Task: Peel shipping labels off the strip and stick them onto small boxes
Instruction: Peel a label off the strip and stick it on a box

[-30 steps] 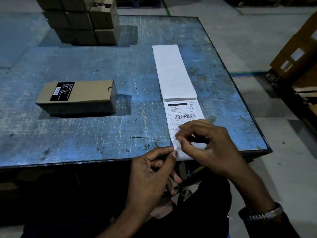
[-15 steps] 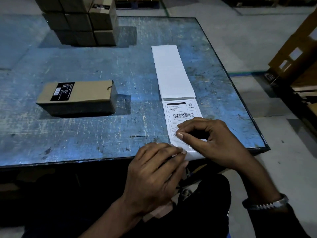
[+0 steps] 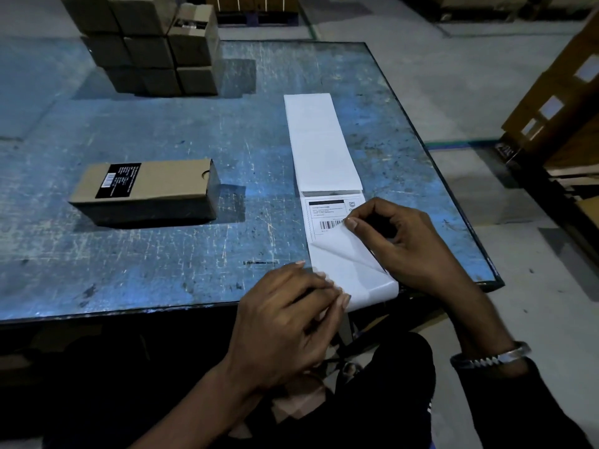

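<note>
A white strip of labels [image 3: 319, 147] lies lengthwise on the blue table [image 3: 162, 247], its near end hanging over the front edge. The nearest shipping label [image 3: 327, 215], printed with a barcode, is half peeled, its lower corner folded up and back. My right hand [image 3: 405, 244] pinches that lifted corner between thumb and forefinger. My left hand [image 3: 288, 322] presses its fingers flat on the strip's near end at the table edge. A small brown box [image 3: 146, 186] with a black sticker lies to the left, apart from both hands.
A stack of several brown boxes [image 3: 146, 43] stands at the table's far left. Large cartons with white labels [image 3: 557, 102] sit on the floor to the right. The table's right edge [image 3: 431, 157] runs close beside the strip.
My right hand has pulled the label's corner up and away from me, peeling about half of it off the backing. My left hand has stayed pressing the strip's near end.
</note>
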Motion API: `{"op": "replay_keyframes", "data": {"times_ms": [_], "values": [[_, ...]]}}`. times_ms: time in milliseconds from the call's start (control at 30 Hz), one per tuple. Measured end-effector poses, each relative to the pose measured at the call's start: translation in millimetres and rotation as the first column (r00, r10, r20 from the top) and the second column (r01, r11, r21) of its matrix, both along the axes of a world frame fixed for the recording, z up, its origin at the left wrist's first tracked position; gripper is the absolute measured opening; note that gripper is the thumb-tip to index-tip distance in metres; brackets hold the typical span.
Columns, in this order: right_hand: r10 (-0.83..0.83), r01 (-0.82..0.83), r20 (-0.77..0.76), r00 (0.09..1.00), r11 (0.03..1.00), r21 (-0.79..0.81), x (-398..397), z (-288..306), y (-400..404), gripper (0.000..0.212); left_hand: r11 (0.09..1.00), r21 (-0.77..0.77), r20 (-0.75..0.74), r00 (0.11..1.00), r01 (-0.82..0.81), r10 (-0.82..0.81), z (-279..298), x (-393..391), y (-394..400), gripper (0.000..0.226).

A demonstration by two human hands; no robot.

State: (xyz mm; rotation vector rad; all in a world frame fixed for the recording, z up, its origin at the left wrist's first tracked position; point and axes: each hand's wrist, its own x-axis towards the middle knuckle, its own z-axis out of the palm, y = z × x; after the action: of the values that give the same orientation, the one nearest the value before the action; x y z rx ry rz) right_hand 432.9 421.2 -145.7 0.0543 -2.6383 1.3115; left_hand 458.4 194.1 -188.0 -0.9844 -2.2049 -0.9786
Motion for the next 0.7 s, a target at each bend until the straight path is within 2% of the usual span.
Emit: {"op": "replay_keyframes", "data": {"times_ms": [167, 367, 533, 633, 700], "values": [[0.021, -0.021, 0.008, 1.000, 0.998, -0.063, -1.8, -4.9, 3.5, 0.009, 0.992, -0.123, -0.012, 0.999, -0.032, 0.031, 9.7, -19.8, 4.0, 0.018], [0.029, -0.027, 0.029, 0.999, 0.996, -0.081, -13.7, -2.4, 12.2, 0.011, 0.997, -0.080, -0.002, 1.000, 0.000, 0.000, 4.4, -16.4, -0.3, 0.014], [-0.084, 0.085, -0.064, 0.994, 0.996, 0.020, -24.8, -1.0, 10.3, 0.011, 0.992, -0.128, 0.077, 0.997, -0.012, 0.022, 14.9, -21.2, 2.8, 0.016], [-0.090, 0.088, -0.055, 0.994, 0.996, -0.025, -26.1, -6.0, 10.1, 0.010, 0.976, -0.217, 0.138, 0.990, 0.012, 0.018, 26.2, -33.1, -0.8, 0.022], [-0.080, 0.079, -0.032, 0.996, 0.996, -0.036, -25.9, -8.2, 13.0, 0.010, 0.973, -0.224, 0.222, 0.975, 0.056, -0.005, 35.3, -43.3, -3.2, 0.021]]}}
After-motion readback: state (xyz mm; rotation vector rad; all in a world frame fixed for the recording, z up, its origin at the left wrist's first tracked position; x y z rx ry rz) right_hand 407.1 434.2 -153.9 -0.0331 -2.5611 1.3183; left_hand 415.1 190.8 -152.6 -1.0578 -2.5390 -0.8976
